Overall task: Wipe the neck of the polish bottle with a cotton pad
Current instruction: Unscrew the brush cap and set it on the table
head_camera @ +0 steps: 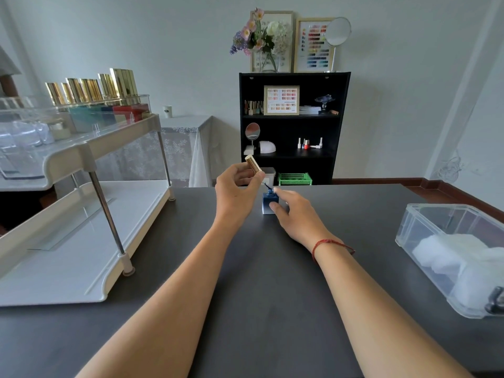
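Observation:
A small square blue polish bottle (267, 203) stands upright on the dark table (272, 282), far ahead of me. My right hand (293, 214) grips its body, thumb in front and index finger beside the neck. My left hand (236, 190) holds the gold cap (253, 164) tilted above the bottle; its dark brush (267, 186) reaches down to the bottle's open neck. White cotton pads (452, 256) lie inside a clear plastic box (425, 214) at the right edge of the table.
A white two-tier rack (81, 241) fills the left side of the table, with gold-capped bottles (92, 90) in a clear organiser on top. Beyond the table stand a black shelf unit (293, 126) and a green basket (294, 179).

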{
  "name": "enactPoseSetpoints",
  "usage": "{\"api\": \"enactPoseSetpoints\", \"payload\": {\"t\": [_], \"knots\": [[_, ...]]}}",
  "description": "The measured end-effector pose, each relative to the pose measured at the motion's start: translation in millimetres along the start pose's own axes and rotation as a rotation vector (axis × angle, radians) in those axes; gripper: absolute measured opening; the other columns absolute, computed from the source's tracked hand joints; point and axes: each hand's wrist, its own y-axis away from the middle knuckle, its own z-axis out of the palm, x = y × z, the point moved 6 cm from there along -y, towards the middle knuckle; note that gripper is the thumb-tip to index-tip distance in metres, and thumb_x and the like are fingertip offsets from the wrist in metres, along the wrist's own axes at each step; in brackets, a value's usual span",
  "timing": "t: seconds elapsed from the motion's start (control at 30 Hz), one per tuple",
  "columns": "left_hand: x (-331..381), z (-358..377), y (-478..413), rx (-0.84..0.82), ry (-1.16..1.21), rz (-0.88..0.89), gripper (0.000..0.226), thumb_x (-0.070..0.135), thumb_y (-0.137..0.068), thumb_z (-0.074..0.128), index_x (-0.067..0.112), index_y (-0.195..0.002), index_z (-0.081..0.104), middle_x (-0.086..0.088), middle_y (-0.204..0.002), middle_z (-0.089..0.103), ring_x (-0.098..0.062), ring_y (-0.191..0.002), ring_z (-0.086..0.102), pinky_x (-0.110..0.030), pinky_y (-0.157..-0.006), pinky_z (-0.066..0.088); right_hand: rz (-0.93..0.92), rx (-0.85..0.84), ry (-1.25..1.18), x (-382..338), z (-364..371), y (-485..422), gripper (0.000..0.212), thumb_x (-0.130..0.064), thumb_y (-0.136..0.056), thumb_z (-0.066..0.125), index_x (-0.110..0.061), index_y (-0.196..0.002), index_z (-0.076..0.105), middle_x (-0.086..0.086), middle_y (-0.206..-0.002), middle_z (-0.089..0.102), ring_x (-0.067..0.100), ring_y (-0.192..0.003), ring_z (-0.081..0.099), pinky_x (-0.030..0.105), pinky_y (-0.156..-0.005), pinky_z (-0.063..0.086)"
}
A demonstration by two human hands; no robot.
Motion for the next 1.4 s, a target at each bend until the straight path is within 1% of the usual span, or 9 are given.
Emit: {"api": "enactPoseSetpoints", "payload": {"t": [0.13, 0.33, 0.5, 0.63, 0.83, 0.93, 1.1, 1.23, 1.4], "knots": [[-1, -2, -1, 0.024, 0.048, -0.048, 0.024, 0.022, -0.082, 0.075, 0.015, -0.103, 0.067, 0.011, -0.087, 0.072, 0.003, -0.075, 0.067, -0.004, -0.065, 0.048, 0.002, 0.004, 0.005, -1, 0, 1, 0.048, -0.03, -0.098, 0.045, -0.018, -0.144, 0.037, 0.003, -0.149, 0.039, 0.023, -0.136, 0.038, 0.043, -0.113, 0.031], [-5, -5, -1, 0.055, 0.175, -0.158, 0.021, 0.023, -0.082, 0.074, 0.027, -0.098, 0.061, 0.014, -0.081, 0.071, 0.009, -0.068, 0.065, -0.004, -0.059, 0.047, 0.019, 0.008, 0.009, 0, -2, 1, 0.048, -0.029, -0.098, 0.044, -0.018, -0.144, 0.036, 0.003, -0.149, 0.039, 0.023, -0.136, 0.038, 0.043, -0.113, 0.031], [-7, -6, 1, 0.039, 0.253, -0.22, 0.023, 0.016, -0.082, 0.072, 0.019, -0.102, 0.061, 0.008, -0.075, 0.072, 0.0, -0.069, 0.068, -0.017, -0.072, 0.051, 0.055, 0.032, 0.028, 3, -6, 1, 0.047, -0.029, -0.098, 0.044, -0.018, -0.144, 0.036, 0.003, -0.149, 0.04, 0.023, -0.134, 0.04, 0.044, -0.112, 0.032], [-11, -8, 4, 0.021, 0.239, -0.254, 0.023, 0.017, -0.08, 0.073, 0.021, -0.1, 0.062, -0.003, -0.091, 0.075, -0.01, -0.086, 0.072, -0.023, -0.085, 0.054, 0.09, 0.052, 0.041, 8, -10, 1, 0.046, -0.029, -0.098, 0.042, -0.018, -0.143, 0.037, 0.002, -0.149, 0.039, 0.023, -0.136, 0.038, 0.042, -0.112, 0.029], [-11, -14, 5, 0.022, 0.173, -0.252, 0.035, 0.029, -0.075, 0.081, 0.021, -0.104, 0.064, 0.011, -0.085, 0.074, 0.012, -0.071, 0.066, 0.001, -0.054, 0.042, 0.126, 0.077, 0.042, 12, -15, 2, 0.047, -0.028, -0.099, 0.043, -0.018, -0.144, 0.037, 0.003, -0.149, 0.039, 0.023, -0.136, 0.037, 0.042, -0.112, 0.028], [-14, -17, 5, 0.013, 0.134, -0.273, 0.035, 0.021, -0.077, 0.079, 0.018, -0.107, 0.062, 0.008, -0.089, 0.073, 0.009, -0.067, 0.065, -0.001, -0.054, 0.043, 0.119, 0.08, 0.035, 10, -15, 3, 0.046, -0.027, -0.099, 0.043, -0.017, -0.143, 0.037, 0.003, -0.149, 0.04, 0.023, -0.136, 0.037, 0.042, -0.112, 0.028], [-20, -19, 5, 0.017, 0.047, -0.307, 0.035, 0.008, -0.08, 0.074, 0.014, -0.113, 0.063, -0.006, -0.105, 0.07, -0.018, -0.088, 0.066, -0.025, -0.078, 0.056, 0.101, 0.074, 0.029, 7, -15, 5, 0.046, -0.027, -0.099, 0.044, -0.017, -0.143, 0.037, 0.004, -0.148, 0.041, 0.025, -0.135, 0.039, 0.043, -0.112, 0.03], [-19, -23, 6, 0.016, -0.091, -0.225, 0.033, 0.011, -0.079, 0.075, 0.016, -0.11, 0.064, 0.007, -0.09, 0.065, 0.001, -0.07, 0.062, -0.001, -0.052, 0.043, 0.076, 0.061, 0.011, 5, -13, 7, 0.046, -0.026, -0.099, 0.044, -0.017, -0.143, 0.036, 0.003, -0.148, 0.041, 0.024, -0.135, 0.039, 0.042, -0.112, 0.03], [-25, -30, 6, 0.023, -0.205, -0.236, 0.035, 0.006, -0.08, 0.073, 0.009, -0.113, 0.063, -0.005, -0.098, 0.07, -0.015, -0.077, 0.068, -0.008, -0.056, 0.049, 0.039, 0.033, -0.006, 1, -11, 8, 0.046, -0.026, -0.099, 0.044, -0.017, -0.143, 0.037, 0.003, -0.148, 0.041, 0.023, -0.134, 0.04, 0.042, -0.112, 0.031]]}}
